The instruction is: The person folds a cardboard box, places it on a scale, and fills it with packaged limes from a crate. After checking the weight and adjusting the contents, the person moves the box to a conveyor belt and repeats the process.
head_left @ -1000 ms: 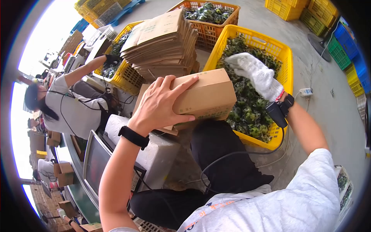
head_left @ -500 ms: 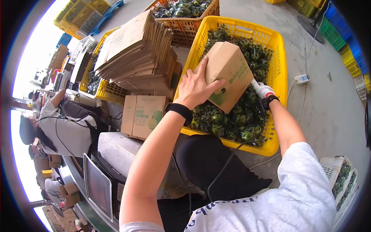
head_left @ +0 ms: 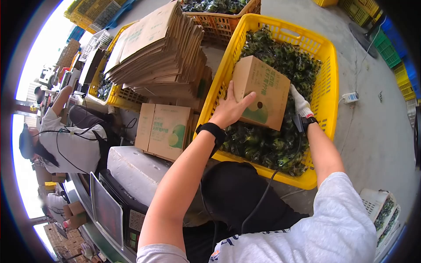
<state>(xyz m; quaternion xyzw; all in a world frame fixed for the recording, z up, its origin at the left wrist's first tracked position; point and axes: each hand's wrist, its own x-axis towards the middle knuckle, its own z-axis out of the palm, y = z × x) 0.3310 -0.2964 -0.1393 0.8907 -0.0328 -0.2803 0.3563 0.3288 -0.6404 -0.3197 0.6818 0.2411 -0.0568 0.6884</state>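
Observation:
A cardboard box (head_left: 266, 90) with green print sits tilted over the yellow crate (head_left: 330, 94). My bare left hand (head_left: 231, 107) grips its left side, thumb across the printed face and fingers along the edge. On the opposite side, my right hand (head_left: 301, 103) in a white glove presses against the box's right edge, its fingertips near the upper corner. Under the box, clear bags of green fruit (head_left: 267, 147) fill the crate. Black bands circle both wrists.
A tall stack of flattened cartons (head_left: 162, 52) stands left of the crate, with printed cartons (head_left: 164, 131) below it. Nearer are a white foam block (head_left: 133, 168) and a scale (head_left: 109, 210). Another person (head_left: 70, 140) sits at left. An orange crate (head_left: 215, 26) stands behind.
The box has turned between my hands, so its printed face shows more squarely. Both hands have kept contact with it. The whole view has shifted slightly.

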